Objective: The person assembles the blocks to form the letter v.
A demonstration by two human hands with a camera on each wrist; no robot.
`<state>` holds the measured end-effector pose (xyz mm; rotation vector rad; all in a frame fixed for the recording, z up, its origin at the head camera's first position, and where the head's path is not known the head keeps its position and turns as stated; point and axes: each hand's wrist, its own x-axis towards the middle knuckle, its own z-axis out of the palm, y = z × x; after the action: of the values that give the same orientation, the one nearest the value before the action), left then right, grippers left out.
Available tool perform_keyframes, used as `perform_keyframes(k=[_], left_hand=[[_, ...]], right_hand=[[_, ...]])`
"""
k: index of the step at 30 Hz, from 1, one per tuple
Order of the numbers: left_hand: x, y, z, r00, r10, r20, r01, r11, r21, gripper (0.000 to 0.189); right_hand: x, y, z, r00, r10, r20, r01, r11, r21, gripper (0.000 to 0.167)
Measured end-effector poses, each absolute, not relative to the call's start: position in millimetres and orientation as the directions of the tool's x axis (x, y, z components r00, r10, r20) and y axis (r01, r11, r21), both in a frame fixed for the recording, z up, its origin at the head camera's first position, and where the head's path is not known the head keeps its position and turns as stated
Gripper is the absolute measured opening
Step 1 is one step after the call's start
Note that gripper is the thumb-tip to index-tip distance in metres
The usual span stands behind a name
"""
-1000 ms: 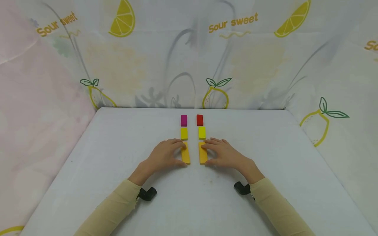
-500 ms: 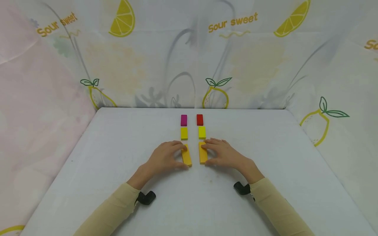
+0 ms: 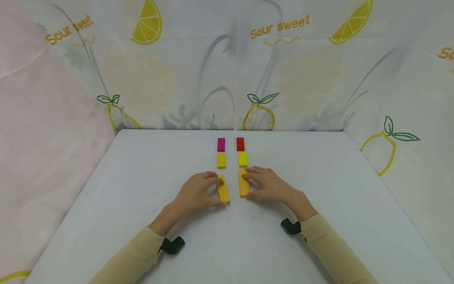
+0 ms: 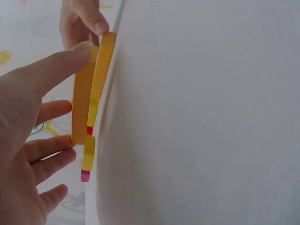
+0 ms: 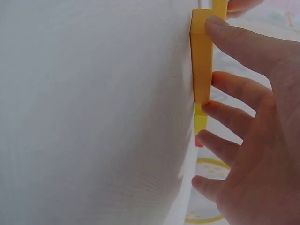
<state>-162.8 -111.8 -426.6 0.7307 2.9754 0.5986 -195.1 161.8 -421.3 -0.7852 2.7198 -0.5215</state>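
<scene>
Left orange block (image 3: 223,190) and right orange block (image 3: 244,184) are near the middle of the tabletop (image 3: 227,244), a narrow gap between them. My left grip (image 3: 198,192) pinches its block lengthwise, thumb at the near end, a finger at the far end; my right grip (image 3: 272,185) holds the other the same way. My left one slants a little, near end toward its neighbour; whether its underside touches the surface, I cannot tell.

Orange lettering (image 3: 280,27) on the cloth backdrop (image 3: 308,75) reads "Sour sweet" in two spots, upper left and right of centre; at the right edge only "So" shows. Around the words are a yellow lemon wedge (image 3: 147,23), another lemon wedge (image 3: 352,21) and outlined lemons with green leaves.

White and smooth, the tabletop runs back to that cloth, with a pinkish side cloth (image 3: 42,150) on my left. Beyond my hands sit a left yellow block (image 3: 221,160) and right yellow block (image 3: 242,159), then a magenta block (image 3: 221,144) and a red block (image 3: 240,144).
</scene>
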Motion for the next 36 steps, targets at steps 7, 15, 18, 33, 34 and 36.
perform_keyframes(k=[7, 15, 18, 33, 34, 36], left_hand=[[-150, -109, -423, -0.898, 0.430, 0.097, 0.434, 0.821, 0.371, 0.059], [-137, -105, -423, -0.902, 0.419, 0.099, 0.425, 0.829, 0.363, 0.058], [-134, -104, -424, -0.901, 0.422, 0.102, 0.430, 0.832, 0.351, 0.058], [-127, -97, -431, -0.903, 0.418, 0.098, 0.428, 0.855, 0.294, 0.060], [-128, -97, -432, -0.902, 0.419, 0.101, 0.429, 0.855, 0.290, 0.060], [-128, -96, -433, -0.902, 0.419, 0.106, 0.431, 0.855, 0.288, 0.060]], right_hand=[[-193, 162, -421, -0.819, -0.556, -0.141, -0.462, 0.785, -0.413, 0.065], [-194, 162, -422, -0.816, -0.562, -0.136, -0.467, 0.779, -0.417, 0.065], [-194, 162, -423, -0.816, -0.563, -0.131, -0.472, 0.780, -0.411, 0.065], [-196, 164, -425, -0.815, -0.565, -0.131, -0.475, 0.780, -0.408, 0.067], [-196, 165, -425, -0.814, -0.565, -0.130, -0.475, 0.779, -0.410, 0.067], [-196, 165, -425, -0.815, -0.565, -0.129, -0.475, 0.778, -0.411, 0.067]])
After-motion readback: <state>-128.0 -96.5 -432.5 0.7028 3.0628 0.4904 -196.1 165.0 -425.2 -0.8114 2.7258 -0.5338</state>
